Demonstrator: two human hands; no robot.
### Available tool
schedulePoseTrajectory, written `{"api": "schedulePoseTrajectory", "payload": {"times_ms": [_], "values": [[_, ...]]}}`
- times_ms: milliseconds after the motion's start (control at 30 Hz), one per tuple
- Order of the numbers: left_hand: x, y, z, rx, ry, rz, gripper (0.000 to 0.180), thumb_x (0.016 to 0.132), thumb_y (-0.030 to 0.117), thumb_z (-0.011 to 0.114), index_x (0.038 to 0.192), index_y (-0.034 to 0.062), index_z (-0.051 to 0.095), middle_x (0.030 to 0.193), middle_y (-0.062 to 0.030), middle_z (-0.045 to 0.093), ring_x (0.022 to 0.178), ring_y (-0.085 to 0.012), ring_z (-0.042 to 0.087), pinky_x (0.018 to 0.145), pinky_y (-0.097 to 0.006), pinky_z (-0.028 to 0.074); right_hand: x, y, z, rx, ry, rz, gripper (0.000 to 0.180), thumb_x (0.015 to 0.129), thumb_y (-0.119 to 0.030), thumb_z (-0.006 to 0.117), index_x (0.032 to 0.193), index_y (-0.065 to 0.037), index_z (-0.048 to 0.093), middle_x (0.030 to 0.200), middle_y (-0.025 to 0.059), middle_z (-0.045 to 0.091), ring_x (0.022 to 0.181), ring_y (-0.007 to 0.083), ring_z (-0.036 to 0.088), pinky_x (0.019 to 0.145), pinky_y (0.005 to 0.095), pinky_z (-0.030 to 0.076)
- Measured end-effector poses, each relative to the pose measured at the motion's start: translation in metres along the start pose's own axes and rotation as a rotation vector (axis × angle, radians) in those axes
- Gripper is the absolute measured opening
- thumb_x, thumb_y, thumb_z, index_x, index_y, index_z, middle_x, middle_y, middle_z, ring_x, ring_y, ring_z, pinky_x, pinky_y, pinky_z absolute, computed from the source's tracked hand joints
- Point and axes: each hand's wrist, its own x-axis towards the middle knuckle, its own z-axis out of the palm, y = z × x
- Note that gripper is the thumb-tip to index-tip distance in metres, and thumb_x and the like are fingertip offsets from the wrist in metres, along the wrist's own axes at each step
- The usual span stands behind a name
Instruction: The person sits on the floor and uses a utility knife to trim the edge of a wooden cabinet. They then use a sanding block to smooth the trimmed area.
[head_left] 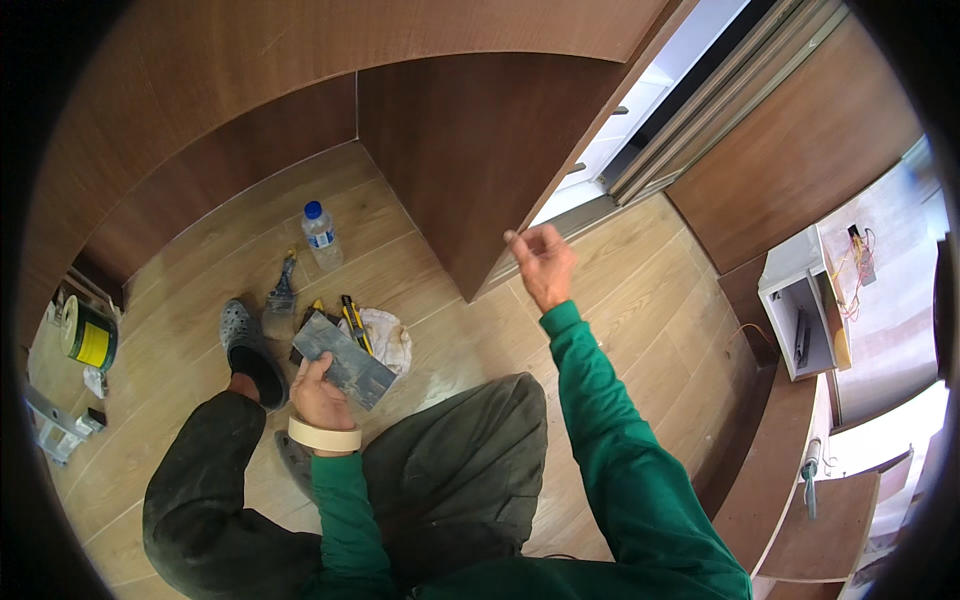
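My left hand is closed on a flat, dark grey rectangular sheet with pale smears, held over the floor by my left shoe. Around that wrist hangs a roll of masking tape. My right hand reaches forward, its fingers curled and the thumb and fingertips pinched at the edge of a brown wood panel. Whatever lies between those fingertips is too small to make out. Just beyond the sheet lie a yellow and black utility knife and a white rag.
A water bottle with a blue cap stands near a paintbrush. A yellow-labelled can sits at far left. To the right are a white box with wires and brown cabinet parts. The panel rises close before me.
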Motion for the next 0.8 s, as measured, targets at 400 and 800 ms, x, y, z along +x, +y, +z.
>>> {"api": "schedulePoseTrajectory", "payload": {"times_ms": [400, 800], "values": [[-0.006, 0.002, 0.016, -0.142, -0.087, -0.154, 0.036, 0.087, 0.009, 0.062, 0.122, 0.0005, 0.064, 0.119, -0.0095, 0.069, 0.112, -0.0249, 0.064, 0.102, -0.040, 0.048, -0.002, 0.008, 0.002, -0.018, 0.078, 0.010, 0.030, 0.086, -0.026, 0.084, 0.086, -0.003, 0.065, 0.072, 0.0028, 0.067, 0.069, 0.0089, 0.062, 0.065, 0.0280, 0.052], [-0.024, 0.016, 0.041, -0.102, -0.155, -0.225, 0.037, 0.090, 0.011, 0.066, 0.126, 0.0038, 0.062, 0.117, -0.0085, 0.070, 0.105, -0.0236, 0.066, 0.096, -0.037, 0.051, 0.007, -0.014, 0.012, 0.347, 0.323, -0.048, 0.014, 0.095, -0.011, 0.073, 0.098, 0.000, 0.065, 0.082, 0.0038, 0.069, 0.071, 0.0098, 0.065, 0.066, 0.0243, 0.054]]}}
